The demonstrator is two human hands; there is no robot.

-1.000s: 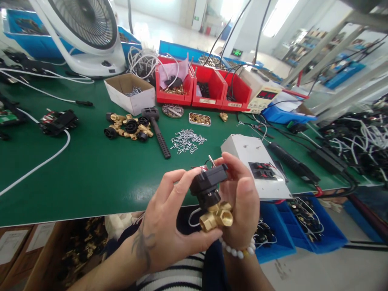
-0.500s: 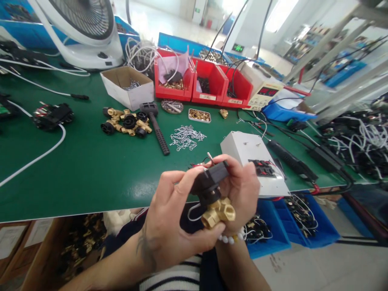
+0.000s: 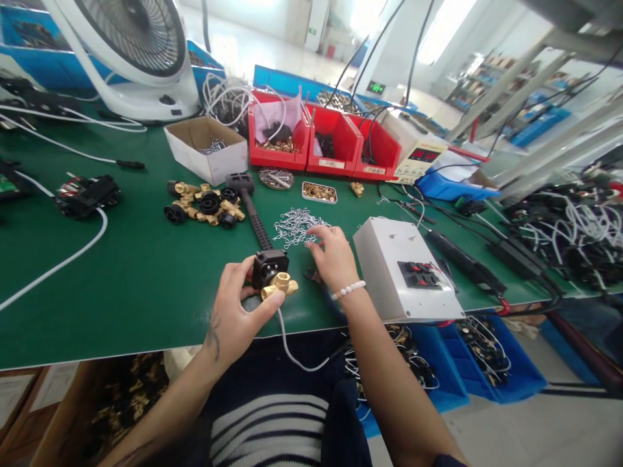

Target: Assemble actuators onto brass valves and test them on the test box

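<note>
Hands (image 3: 236, 311) numbering two, one brass-bodied valve (image 3: 278, 285) held, three red bins (image 3: 348, 155)

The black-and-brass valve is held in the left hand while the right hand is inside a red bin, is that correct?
Not quite: the head view shows the right hand at the silver clips on the green table. The black-and-brass valve is indeed held in the left hand.

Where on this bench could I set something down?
Left of the left hand, the bench is bare between the white cable, brass fittings and front edge. It's crowded around the right hand: wire clips ahead, grey box beside it.
</note>
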